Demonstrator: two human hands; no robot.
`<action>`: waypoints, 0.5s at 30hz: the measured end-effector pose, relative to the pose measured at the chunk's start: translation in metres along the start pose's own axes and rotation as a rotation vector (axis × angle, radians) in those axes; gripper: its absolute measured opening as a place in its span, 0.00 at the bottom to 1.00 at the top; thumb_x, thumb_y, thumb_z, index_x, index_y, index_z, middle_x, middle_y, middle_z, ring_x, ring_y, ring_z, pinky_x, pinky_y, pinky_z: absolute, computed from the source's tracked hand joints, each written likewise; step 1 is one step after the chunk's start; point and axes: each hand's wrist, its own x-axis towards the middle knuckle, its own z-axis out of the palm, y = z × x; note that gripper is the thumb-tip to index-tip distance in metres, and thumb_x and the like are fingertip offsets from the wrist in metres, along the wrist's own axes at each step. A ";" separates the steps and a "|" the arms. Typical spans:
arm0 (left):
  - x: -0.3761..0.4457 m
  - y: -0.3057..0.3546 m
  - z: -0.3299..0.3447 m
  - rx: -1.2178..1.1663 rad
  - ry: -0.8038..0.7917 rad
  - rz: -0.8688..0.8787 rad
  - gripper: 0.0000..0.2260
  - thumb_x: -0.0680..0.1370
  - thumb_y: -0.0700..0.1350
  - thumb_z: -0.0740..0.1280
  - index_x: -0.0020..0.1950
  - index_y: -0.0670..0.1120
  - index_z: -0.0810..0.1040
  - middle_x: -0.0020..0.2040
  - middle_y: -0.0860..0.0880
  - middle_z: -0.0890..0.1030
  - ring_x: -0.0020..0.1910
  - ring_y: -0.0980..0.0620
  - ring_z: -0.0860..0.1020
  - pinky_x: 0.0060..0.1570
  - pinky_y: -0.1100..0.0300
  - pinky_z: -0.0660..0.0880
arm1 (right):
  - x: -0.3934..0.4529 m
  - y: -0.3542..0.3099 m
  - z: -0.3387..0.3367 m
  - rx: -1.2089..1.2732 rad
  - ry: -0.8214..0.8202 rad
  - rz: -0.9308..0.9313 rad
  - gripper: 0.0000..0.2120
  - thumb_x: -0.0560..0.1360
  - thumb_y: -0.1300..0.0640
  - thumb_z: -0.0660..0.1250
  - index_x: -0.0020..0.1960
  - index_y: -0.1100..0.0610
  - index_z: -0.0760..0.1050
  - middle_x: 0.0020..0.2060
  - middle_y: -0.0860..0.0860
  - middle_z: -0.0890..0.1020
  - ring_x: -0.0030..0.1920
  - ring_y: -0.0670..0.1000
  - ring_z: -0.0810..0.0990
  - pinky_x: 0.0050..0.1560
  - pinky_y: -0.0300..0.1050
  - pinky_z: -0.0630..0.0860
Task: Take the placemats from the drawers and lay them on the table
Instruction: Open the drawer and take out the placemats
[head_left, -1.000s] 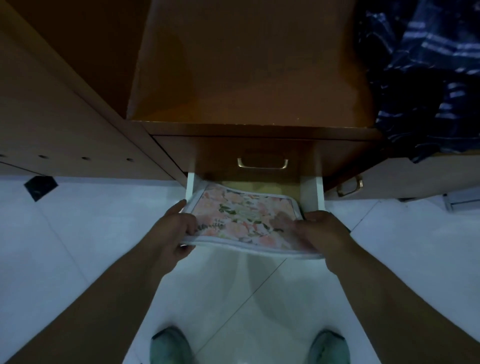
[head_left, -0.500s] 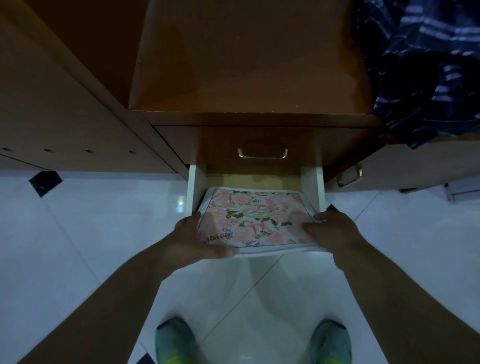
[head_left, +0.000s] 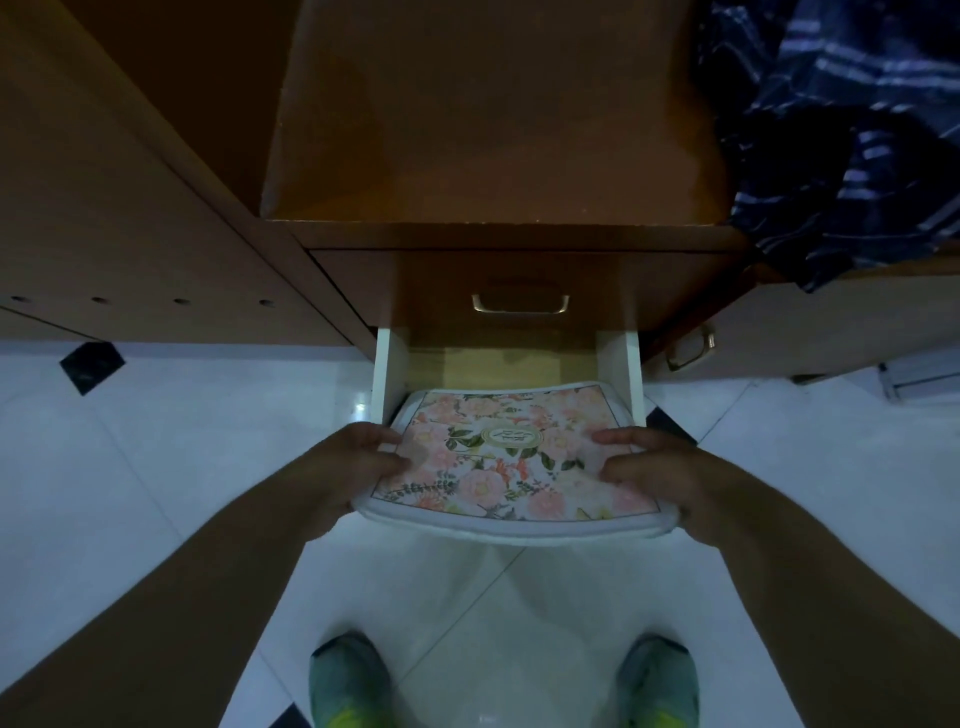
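Currently the floral placemat (head_left: 511, 457) is held level over the open drawer (head_left: 387, 374), long axis running side to side, its short ends pinched by the left hand (head_left: 358, 465) and right hand (head_left: 657, 470), both equally near.

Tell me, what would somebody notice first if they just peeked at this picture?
The flowery placemat jumps out first: pink blooms, held flat in the middle above the open white drawer. The left hand grips its left edge and the right hand grips its right edge. Below, two green shoes stand on the shiny white floor.
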 end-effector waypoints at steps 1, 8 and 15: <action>0.002 0.003 -0.001 -0.086 -0.060 -0.024 0.22 0.75 0.35 0.75 0.64 0.53 0.76 0.62 0.44 0.80 0.53 0.39 0.84 0.52 0.42 0.83 | 0.000 0.000 -0.002 0.001 -0.037 0.016 0.26 0.68 0.66 0.77 0.59 0.43 0.81 0.57 0.52 0.82 0.51 0.58 0.85 0.54 0.58 0.82; -0.002 0.017 0.011 0.033 -0.140 0.033 0.32 0.75 0.32 0.68 0.76 0.53 0.70 0.66 0.44 0.76 0.58 0.38 0.80 0.58 0.44 0.81 | -0.009 0.005 -0.001 -0.061 -0.013 -0.059 0.32 0.66 0.63 0.80 0.66 0.43 0.78 0.60 0.50 0.80 0.54 0.55 0.82 0.54 0.50 0.82; -0.029 0.013 0.022 0.078 -0.016 0.309 0.14 0.77 0.39 0.75 0.57 0.57 0.82 0.58 0.50 0.82 0.53 0.44 0.84 0.50 0.45 0.84 | -0.036 0.005 -0.003 -0.074 0.075 -0.247 0.22 0.76 0.62 0.73 0.63 0.41 0.77 0.61 0.48 0.78 0.51 0.51 0.82 0.46 0.49 0.84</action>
